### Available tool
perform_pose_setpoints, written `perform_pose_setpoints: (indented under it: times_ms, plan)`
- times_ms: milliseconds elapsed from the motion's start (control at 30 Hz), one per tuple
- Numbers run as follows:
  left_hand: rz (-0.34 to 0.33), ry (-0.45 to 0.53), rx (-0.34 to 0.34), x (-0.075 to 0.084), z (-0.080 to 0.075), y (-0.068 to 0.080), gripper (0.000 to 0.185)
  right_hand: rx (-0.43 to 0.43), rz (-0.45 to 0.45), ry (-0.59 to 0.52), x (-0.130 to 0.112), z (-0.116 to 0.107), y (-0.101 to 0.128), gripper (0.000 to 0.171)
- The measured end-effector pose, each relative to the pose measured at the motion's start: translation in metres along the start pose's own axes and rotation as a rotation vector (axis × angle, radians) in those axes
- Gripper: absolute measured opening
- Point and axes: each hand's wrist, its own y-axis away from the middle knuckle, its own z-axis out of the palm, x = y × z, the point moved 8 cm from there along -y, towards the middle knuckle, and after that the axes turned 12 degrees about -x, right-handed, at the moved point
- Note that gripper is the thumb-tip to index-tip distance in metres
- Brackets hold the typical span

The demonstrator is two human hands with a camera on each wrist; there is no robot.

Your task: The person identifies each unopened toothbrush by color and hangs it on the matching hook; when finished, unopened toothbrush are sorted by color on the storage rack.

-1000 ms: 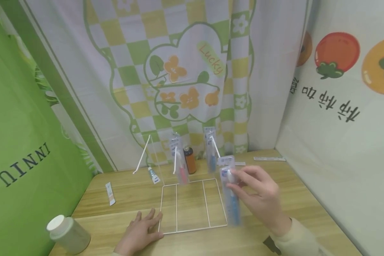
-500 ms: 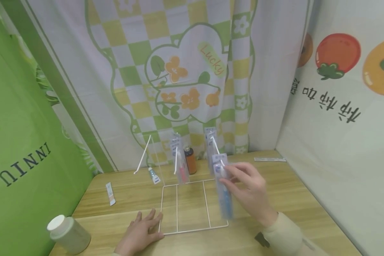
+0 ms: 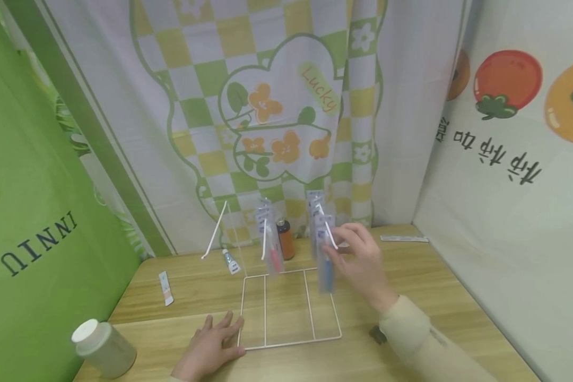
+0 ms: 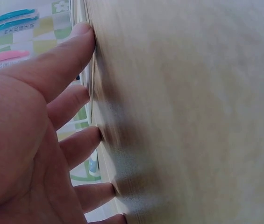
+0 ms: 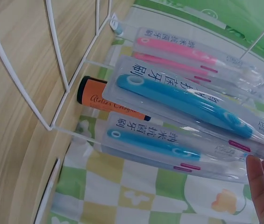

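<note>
My right hand (image 3: 360, 260) pinches the upper part of a packaged blue toothbrush (image 3: 326, 273) at the right hook (image 3: 331, 236) of a white wire display rack (image 3: 291, 343). The hook's tip shows in front of the package. Behind it, another packaged blue toothbrush (image 5: 155, 145) hangs, seen clearly in the right wrist view. Packaged pink toothbrushes (image 3: 275, 260) hang on the middle hook (image 3: 264, 241). The left hook (image 3: 215, 231) is bare. With fingers spread, my left hand (image 3: 210, 342) rests on the table, its fingertips touching the left side of the rack's base.
Behind the rack stands an orange-labelled dark bottle (image 3: 285, 241). A small tube (image 3: 230, 261) lies beyond the base's left corner. Flat packets lie at left (image 3: 165, 288) and far right (image 3: 404, 239). A white-lidded jar (image 3: 105, 350) stands front left. Curtains and walls enclose the table.
My right hand has carried the packaged blue toothbrush leftward and back, from right of the rack to along the right hook. The left hand has stayed at the base.
</note>
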Motion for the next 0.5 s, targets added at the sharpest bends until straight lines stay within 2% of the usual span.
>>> perform_pose_setpoints:
  times_ms: [300, 500]
  plan:
    - [-0.011, 0.004, -0.008, -0.004, 0.002, -0.002, 0.077, -0.003, 0.035, 0.053, 0.018, 0.010, -0.012, 0.037]
    - [-0.011, -0.002, -0.017, -0.005, 0.003, -0.003, 0.077, -0.008, 0.039, 0.014, 0.024, 0.014, -0.016, 0.037]
